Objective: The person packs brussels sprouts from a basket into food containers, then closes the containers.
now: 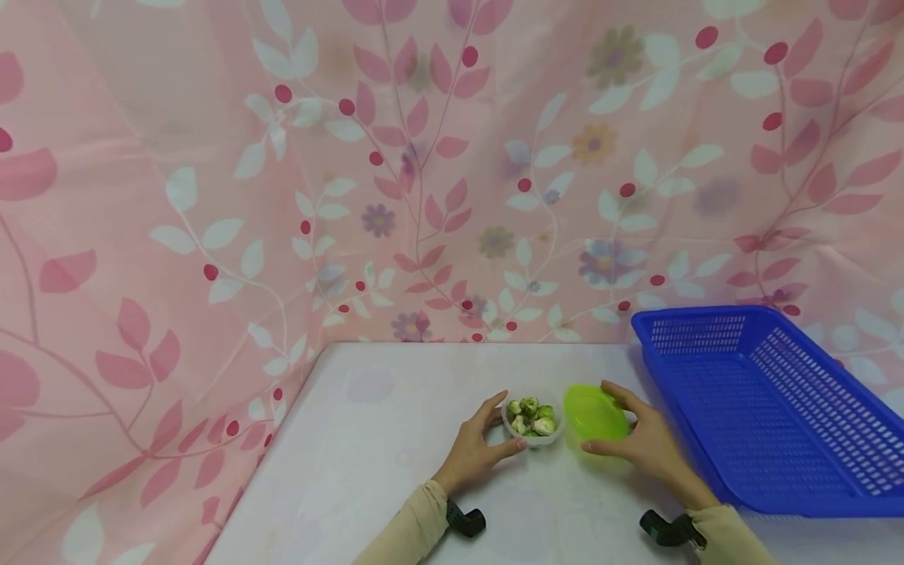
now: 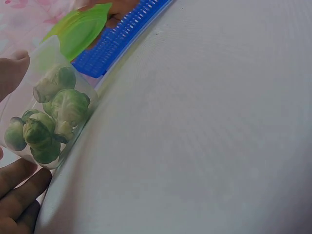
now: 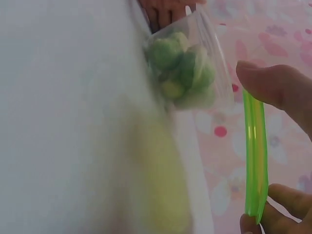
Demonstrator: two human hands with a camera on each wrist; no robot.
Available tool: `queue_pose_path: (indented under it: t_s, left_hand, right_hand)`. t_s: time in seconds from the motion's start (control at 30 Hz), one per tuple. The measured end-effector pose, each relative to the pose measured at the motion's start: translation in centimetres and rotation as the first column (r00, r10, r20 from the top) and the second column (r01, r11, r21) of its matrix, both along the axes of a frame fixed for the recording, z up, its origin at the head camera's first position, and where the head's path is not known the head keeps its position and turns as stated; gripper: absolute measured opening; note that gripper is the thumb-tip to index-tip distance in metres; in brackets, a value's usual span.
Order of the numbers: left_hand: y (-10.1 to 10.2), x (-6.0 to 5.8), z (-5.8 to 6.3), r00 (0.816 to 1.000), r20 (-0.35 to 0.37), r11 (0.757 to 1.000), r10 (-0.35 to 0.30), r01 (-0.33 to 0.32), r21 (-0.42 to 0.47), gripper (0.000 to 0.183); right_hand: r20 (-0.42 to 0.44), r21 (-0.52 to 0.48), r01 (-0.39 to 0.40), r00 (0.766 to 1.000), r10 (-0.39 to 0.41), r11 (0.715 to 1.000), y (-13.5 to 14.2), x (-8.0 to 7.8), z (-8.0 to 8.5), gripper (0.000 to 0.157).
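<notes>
A small clear plastic container [image 1: 542, 442] stands on the white table, holding several Brussels sprouts [image 1: 530, 417]. My left hand [image 1: 469, 451] grips it from the left, with the thumb at the near side and the fingers round the far side. Just to the right, my right hand [image 1: 653, 446] holds a bright green lid [image 1: 595, 413] by its edge, between thumb and fingers. In the right wrist view the lid [image 3: 256, 156] appears edge-on, raised over the table and apart from the container. Through the clear wall, the left wrist view shows the sprouts [image 2: 68, 107] piled together.
A large blue plastic basket [image 1: 720, 471] with perforated sides stands at the right, close beside my right forearm. Behind the white table [image 1: 339, 439] hangs a pink floral cloth [image 1: 438, 196]. Dark wrist cameras are strapped at both sleeves.
</notes>
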State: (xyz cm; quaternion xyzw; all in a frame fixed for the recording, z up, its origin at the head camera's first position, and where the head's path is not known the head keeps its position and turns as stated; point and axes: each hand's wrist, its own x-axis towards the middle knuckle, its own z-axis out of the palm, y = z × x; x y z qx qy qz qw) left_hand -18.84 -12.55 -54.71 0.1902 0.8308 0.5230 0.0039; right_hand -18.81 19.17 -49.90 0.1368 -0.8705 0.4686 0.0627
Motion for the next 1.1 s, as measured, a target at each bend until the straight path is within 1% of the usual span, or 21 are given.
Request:
queue_pose_path:
  t_s: [0.17, 0.27, 0.37, 0.43, 0.57, 0.6, 0.73, 0.83, 0.97, 1.1]
  left_hand:
    - [0.0, 0.0, 0.1, 1.0, -0.01, 1.0, -0.01, 0.01, -0.002, 0.09]
    - [0.0, 0.1, 0.3, 1.0, -0.002, 1.0, -0.016, 0.016, 0.001, 0.09]
    - [0.0, 0.1, 0.4, 1.0, 0.003, 1.0, -0.027, 0.027, 0.003, 0.088]
    - [0.0, 0.1, 0.4, 0.999, -0.01, 0.999, -0.034, 0.034, 0.002, 0.087]
    - [-0.1, 0.0, 0.6, 0.998, -0.035, 0.999, -0.049, 0.049, 0.012, 0.08]
    - [-0.1, 0.1, 0.6, 0.998, -0.035, 0.998, -0.052, 0.053, 0.027, 0.078]
    - [-0.2, 0.0, 0.5, 0.999, -0.006, 0.996, -0.052, 0.053, 0.069, 0.064]
    - [-0.2, 0.1, 0.3, 1.0, 0.013, 0.998, -0.024, 0.023, 0.058, 0.056]
    - [0.0, 0.1, 0.3, 1.0, 0.009, 0.999, 0.012, -0.012, 0.042, 0.052]
    - [0.1, 0.1, 0.4, 1.0, 0.019, 0.999, 0.024, -0.025, 0.047, 0.05]
  right_hand:
    - [0.06, 0.003, -0.018, 0.998, 0.017, 1.0, -1.8, -0.3, 0.1, 0.107]
    - [0.098, 0.012, -0.033, 0.995, 0.031, 0.999, -2.9, -0.3, 0.0, 0.107]
    - [0.109, 0.011, -0.044, 0.993, 0.043, 0.999, -3.9, -0.3, 0.1, 0.107]
    - [0.106, 0.009, -0.05, 0.993, 0.049, 0.999, -4.4, -0.4, 0.2, 0.107]
    - [0.083, 0.01, -0.052, 0.995, 0.051, 0.999, -5.4, -0.6, 0.6, 0.108]
    - [0.076, 0.014, -0.052, 0.996, 0.051, 0.999, -5.6, -0.6, 0.6, 0.109]
    - [0.037, 0.027, -0.042, 0.998, 0.041, 0.999, -6.6, -0.8, 0.6, 0.109]
    - [0.006, 0.028, -0.035, 0.999, 0.035, 0.999, -7.2, -0.9, 0.2, 0.108]
    - [-0.035, 0.026, -0.022, 0.999, 0.023, 0.999, -8.0, -1.0, -0.1, 0.108]
    - [-0.072, 0.041, -0.004, 0.997, 0.007, 0.999, -8.5, -1.0, -0.3, 0.107]
